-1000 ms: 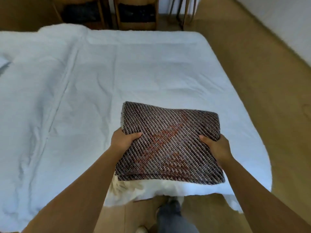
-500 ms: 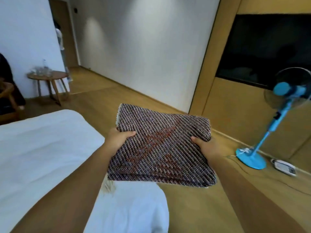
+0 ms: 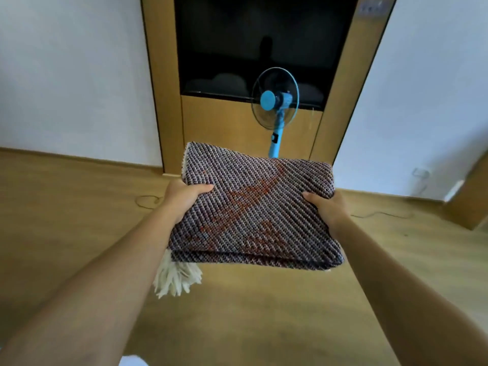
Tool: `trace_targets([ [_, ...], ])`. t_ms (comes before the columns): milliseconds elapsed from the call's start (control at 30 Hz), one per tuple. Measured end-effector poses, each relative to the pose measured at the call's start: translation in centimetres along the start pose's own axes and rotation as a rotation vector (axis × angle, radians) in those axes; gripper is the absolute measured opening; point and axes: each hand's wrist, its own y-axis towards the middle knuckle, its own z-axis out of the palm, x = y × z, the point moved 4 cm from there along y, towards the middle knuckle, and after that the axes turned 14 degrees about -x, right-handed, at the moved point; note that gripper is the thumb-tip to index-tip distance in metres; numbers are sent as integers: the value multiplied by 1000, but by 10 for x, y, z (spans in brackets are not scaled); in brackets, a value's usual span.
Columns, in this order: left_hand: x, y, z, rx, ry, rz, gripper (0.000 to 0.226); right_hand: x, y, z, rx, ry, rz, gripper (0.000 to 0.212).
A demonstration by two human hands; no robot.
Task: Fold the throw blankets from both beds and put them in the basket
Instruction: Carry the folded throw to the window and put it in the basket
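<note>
A folded throw blanket (image 3: pixel 253 207), dark woven with a rust-red pattern and a cream fringe hanging at its near left corner, is held flat in the air over the wooden floor. My left hand (image 3: pixel 182 199) grips its left edge with the thumb on top. My right hand (image 3: pixel 326 208) grips its right edge the same way. No basket and no bed show in the head view.
A blue standing fan (image 3: pixel 274 104) is straight ahead, its pole partly behind the blanket. Behind it a wooden wall panel (image 3: pixel 216 122) frames a dark screen (image 3: pixel 261 40). Thin cables (image 3: pixel 148 200) lie on the floor at left and right. White walls flank the panel.
The blanket left the bed in both hands and I turned right: the bed and side table went out of view, and the fan and dark screen now sit straight ahead.
</note>
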Motion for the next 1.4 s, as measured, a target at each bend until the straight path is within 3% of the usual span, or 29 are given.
trace_targets([
  [300,-27,105,223,326,106,3,43,-40,133,-55,-327,55,146,39],
  [500,-32,108,392,508,163,23,55,-76,207,-135,-542,49,208,32],
  [600,-38,84,484,599,156,43,44,-89,248,-189,-641,56,222,35],
  [800,-58,17,664,800,203,67,43,-110,319,-316,-820,54,251,45],
  [1233,-66,-148,1012,1205,273,108,69,-185,434,-563,-1197,13,383,48],
  [1400,-79,-219,1137,1344,337,123,65,-205,477,-652,-1329,15,423,40],
])
